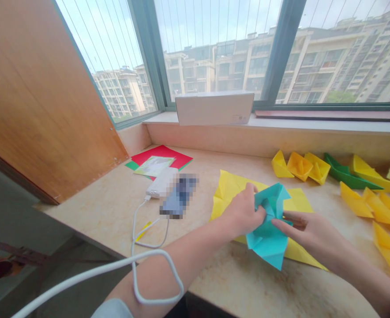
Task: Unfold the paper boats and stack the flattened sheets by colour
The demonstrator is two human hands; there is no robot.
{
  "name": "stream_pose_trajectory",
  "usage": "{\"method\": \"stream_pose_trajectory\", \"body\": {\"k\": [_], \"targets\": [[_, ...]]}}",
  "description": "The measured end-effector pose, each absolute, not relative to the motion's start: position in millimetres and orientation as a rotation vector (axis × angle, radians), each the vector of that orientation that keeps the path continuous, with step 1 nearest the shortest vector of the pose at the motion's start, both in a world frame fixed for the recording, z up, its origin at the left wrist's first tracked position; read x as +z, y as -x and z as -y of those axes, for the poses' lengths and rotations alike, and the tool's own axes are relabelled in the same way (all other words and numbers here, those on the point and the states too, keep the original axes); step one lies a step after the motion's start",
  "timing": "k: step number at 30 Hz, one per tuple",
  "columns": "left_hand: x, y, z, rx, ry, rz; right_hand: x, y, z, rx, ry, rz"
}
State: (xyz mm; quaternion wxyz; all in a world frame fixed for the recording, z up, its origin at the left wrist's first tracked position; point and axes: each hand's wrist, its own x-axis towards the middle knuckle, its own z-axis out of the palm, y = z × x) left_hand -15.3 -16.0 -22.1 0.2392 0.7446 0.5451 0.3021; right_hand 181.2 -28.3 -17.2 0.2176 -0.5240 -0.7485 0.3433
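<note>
A half-folded turquoise paper piece (270,229) is held over a creased yellow sheet (230,187) on the marble sill. My left hand (243,212) is closed on its upper left side, thumb pressed into a fold. From the right, my right hand (305,232) pinches the piece's right edge between its fingertips. Both hands hold it just above the yellow sheet.
Several folded yellow paper boats (301,165) and a green paper boat (343,175) lie at the right. Red and green sheets (163,157), a white power bank (160,182) with a phone and a white cable (135,265) lie at the left. A white box (215,108) stands on the window ledge.
</note>
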Motion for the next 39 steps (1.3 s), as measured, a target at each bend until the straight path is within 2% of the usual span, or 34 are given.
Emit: {"method": "stream_pose_trajectory", "body": {"k": [9, 19, 24, 30, 39], "targets": [[-27.9, 19.9, 4.1, 0.903, -2.082, -1.401, -16.1, -177.8, 31.3, 0.772, 1.382, 2.019], [-16.0, 21.5, 1.1, 1.115, -1.975, -1.473, -20.2, -184.7, 17.1, 0.943, 1.21, 1.465], [-14.1, 21.6, 0.9, 1.096, -1.946, -1.252, -15.8, -188.0, 11.4, 0.911, 1.212, 1.348], [-9.7, 21.5, 3.1, 1.007, -1.582, -0.819, -13.1, -205.2, -6.1, 1.09, 1.189, 1.123], [-2.9, 26.5, -6.7, 1.207, -1.116, -0.796, -9.2, -211.9, -10.3, 1.35, 0.988, 1.121]]}}
